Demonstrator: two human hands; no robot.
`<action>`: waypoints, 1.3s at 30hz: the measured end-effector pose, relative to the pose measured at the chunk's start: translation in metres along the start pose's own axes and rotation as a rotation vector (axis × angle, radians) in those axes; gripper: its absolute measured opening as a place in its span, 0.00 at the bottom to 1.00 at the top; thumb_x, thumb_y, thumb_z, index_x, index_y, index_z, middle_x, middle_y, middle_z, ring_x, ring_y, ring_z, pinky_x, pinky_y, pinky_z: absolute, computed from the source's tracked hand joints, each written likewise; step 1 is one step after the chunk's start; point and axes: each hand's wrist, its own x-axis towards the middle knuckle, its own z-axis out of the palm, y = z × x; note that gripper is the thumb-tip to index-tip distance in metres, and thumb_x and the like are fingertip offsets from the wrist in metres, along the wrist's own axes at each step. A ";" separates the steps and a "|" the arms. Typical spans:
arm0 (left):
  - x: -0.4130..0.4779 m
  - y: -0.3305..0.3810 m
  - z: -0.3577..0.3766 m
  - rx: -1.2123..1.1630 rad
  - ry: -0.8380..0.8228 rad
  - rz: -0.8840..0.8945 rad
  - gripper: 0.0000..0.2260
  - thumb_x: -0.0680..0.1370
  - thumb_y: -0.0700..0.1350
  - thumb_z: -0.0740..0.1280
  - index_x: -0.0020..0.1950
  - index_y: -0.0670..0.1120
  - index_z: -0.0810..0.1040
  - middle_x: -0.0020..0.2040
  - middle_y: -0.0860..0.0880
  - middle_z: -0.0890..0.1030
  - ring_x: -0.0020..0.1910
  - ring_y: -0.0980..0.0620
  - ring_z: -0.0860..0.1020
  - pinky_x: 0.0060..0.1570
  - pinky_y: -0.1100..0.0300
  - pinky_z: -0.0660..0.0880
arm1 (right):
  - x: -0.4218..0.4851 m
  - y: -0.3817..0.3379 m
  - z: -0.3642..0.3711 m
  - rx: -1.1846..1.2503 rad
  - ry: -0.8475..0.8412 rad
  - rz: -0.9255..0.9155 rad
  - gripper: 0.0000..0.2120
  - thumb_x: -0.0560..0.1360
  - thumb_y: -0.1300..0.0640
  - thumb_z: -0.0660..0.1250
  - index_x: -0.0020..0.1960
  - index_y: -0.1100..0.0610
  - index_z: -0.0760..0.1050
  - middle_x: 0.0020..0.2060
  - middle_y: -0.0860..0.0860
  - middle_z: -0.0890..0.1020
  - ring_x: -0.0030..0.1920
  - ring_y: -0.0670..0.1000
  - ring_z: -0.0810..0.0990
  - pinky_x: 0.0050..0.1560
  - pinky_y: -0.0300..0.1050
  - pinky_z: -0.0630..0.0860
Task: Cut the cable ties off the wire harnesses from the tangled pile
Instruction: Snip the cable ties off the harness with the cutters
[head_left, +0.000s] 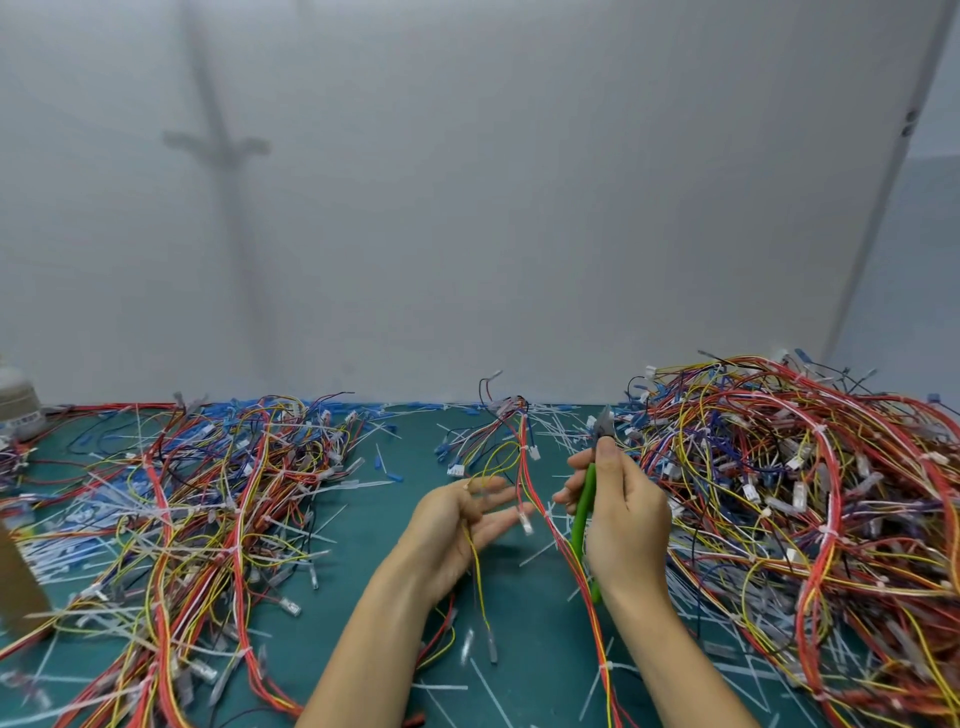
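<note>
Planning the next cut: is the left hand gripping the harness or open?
Open. The left hand is palm up, fingers straight and spread; a yellow wire drapes across it.

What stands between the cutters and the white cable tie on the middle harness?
Nothing visible: the cable tie lies uncovered just left of the cutters that the right hand grips.

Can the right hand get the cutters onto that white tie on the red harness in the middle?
Probably yes: the right hand holds the cutters beside the red harness, and nothing covers the white tie just up-left of their tips.
</note>
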 end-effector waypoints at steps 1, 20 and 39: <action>0.001 -0.001 0.000 -0.058 0.001 -0.012 0.18 0.74 0.26 0.47 0.56 0.31 0.71 0.54 0.30 0.80 0.40 0.37 0.84 0.35 0.57 0.82 | 0.000 0.000 0.000 0.031 0.009 0.015 0.20 0.81 0.45 0.55 0.39 0.54 0.78 0.29 0.53 0.81 0.32 0.54 0.83 0.40 0.58 0.79; 0.000 -0.009 0.002 0.133 0.013 0.127 0.09 0.69 0.40 0.72 0.49 0.40 0.81 0.44 0.44 0.86 0.33 0.57 0.82 0.33 0.67 0.78 | -0.002 -0.007 0.003 0.040 -0.136 -0.076 0.17 0.80 0.44 0.57 0.43 0.51 0.79 0.38 0.49 0.84 0.40 0.50 0.84 0.48 0.58 0.80; 0.006 -0.010 0.001 0.219 0.228 0.485 0.05 0.82 0.38 0.60 0.48 0.42 0.73 0.37 0.45 0.75 0.32 0.53 0.80 0.38 0.58 0.81 | -0.008 -0.018 -0.001 -0.069 0.089 -0.516 0.15 0.83 0.49 0.52 0.52 0.56 0.74 0.44 0.53 0.80 0.48 0.45 0.79 0.50 0.34 0.73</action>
